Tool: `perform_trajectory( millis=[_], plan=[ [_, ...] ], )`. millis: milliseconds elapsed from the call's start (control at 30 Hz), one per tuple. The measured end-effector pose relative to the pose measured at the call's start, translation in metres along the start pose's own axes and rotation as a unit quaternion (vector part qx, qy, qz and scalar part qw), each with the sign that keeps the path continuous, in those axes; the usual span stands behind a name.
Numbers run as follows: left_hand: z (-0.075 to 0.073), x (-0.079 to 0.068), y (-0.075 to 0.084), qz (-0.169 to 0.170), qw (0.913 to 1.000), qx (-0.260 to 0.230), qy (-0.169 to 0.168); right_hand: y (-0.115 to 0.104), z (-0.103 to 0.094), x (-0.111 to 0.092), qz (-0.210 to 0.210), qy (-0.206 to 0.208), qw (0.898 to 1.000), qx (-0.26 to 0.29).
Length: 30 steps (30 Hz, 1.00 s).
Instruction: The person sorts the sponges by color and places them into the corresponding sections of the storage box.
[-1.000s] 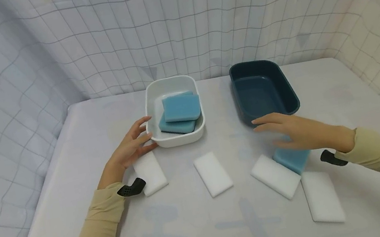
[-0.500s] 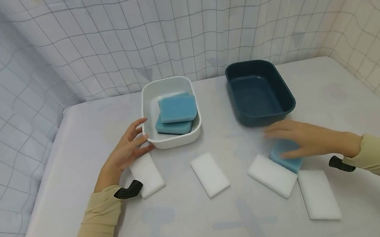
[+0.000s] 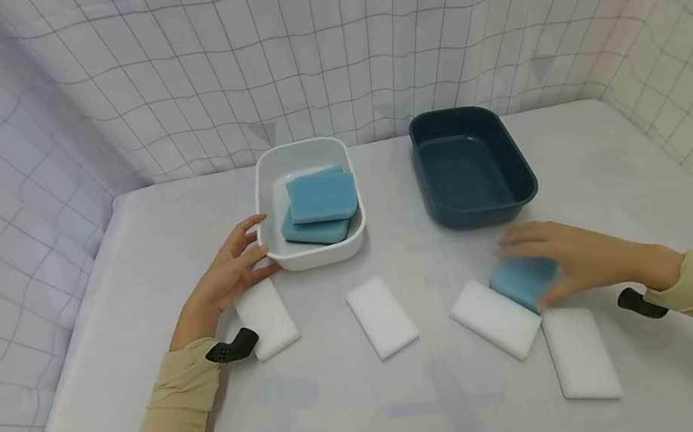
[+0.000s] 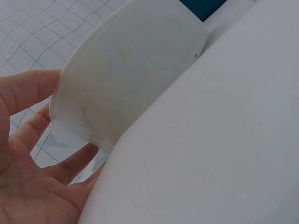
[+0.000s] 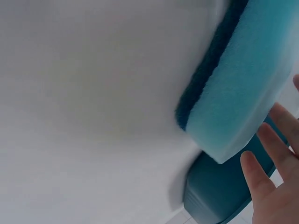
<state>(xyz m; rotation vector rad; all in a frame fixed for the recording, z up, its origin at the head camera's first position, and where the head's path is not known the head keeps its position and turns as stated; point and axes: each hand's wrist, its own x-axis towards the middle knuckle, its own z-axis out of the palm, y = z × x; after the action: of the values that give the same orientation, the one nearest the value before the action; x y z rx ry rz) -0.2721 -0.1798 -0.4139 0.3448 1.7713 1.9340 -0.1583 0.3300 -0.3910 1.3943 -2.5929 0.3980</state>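
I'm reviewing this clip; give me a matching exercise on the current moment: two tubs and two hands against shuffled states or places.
1. White rounded plastic tub
2. Dark-blue rounded plastic tub
3. Left hand
4. Right hand

A. Stands right of the other tub
B. Is at the loose blue rectangular foam sponge
C. Contains piled blue sponges
D. Touches a tub

Pairs: 1-C; 2-A; 3-D; 4-B

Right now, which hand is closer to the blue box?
The right hand, just in front of the blue box. The left hand is farther left, touching the white box.
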Motion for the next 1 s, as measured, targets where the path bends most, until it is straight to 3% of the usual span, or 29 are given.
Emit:
perform_trajectory(
  millis=[200, 600, 1000],
  plan=[
    [0.0, -0.002, -0.001, 0.002, 1.0, 0.005, 0.0, 0.006, 0.001, -0.003, -0.013, -0.011, 1.0, 0.011],
    [0.001, -0.002, 0.001, 0.006, 1.0, -0.001, -0.004, 0.008, -0.008, -0.004, 0.017, -0.072, 0.997, 0.019],
    [0.0, -0.002, -0.001, 0.007, 0.9999, 0.003, -0.007, 0.007, -0.008, -0.002, 0.014, -0.065, 0.998, 0.017]
  ],
)
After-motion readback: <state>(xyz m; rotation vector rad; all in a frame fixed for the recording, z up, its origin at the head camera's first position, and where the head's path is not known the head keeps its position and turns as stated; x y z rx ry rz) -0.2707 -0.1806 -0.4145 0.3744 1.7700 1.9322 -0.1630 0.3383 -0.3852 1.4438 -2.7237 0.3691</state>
